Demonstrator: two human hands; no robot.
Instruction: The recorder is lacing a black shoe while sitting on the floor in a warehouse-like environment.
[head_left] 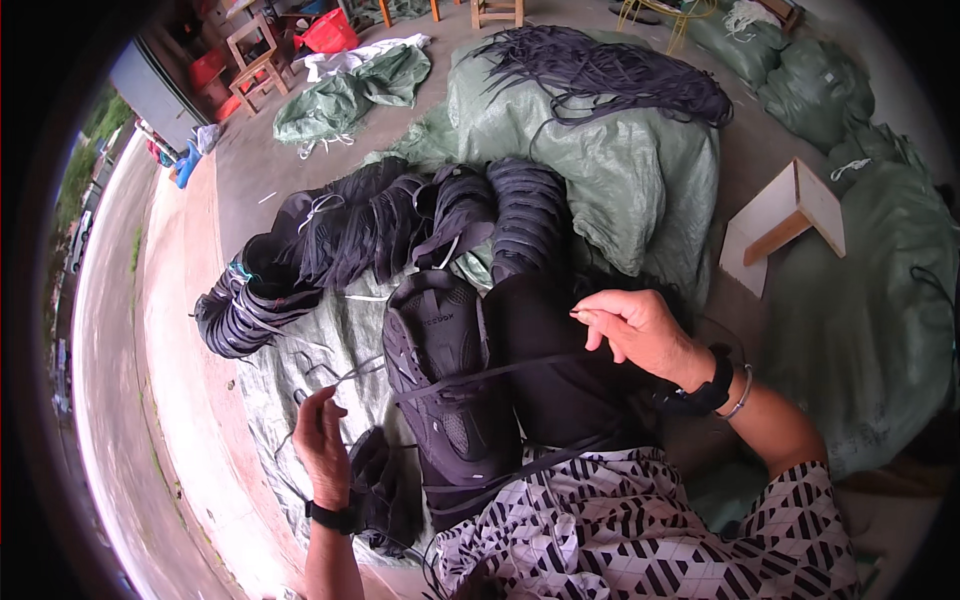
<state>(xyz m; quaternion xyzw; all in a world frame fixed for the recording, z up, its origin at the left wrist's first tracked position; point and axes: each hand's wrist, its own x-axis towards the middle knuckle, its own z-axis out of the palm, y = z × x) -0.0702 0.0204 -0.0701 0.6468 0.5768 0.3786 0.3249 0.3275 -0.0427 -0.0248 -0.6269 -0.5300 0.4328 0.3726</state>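
Observation:
A black sneaker upper (465,430) lies along my thigh with its toe toward me. One black shoelace (500,372) crosses its eyelet area and runs out to both sides. On the left, my left hand (322,450) pinches a lace end between thumb and fingers. My right hand (645,335) is raised over my other leg, fingers closed on the lace's other stretch. More dark lace loops lie across my lap. Another black shoe upper (383,490) rests beside my left wrist, partly hidden.
Stacked black shoe uppers (350,235) curve across a green woven sheet (300,400) ahead. A heap of dark laces (610,75) tops a full green sack (640,180). A wooden piece (790,215) and more sacks (860,330) stand right. A wooden chair (255,60) is far left.

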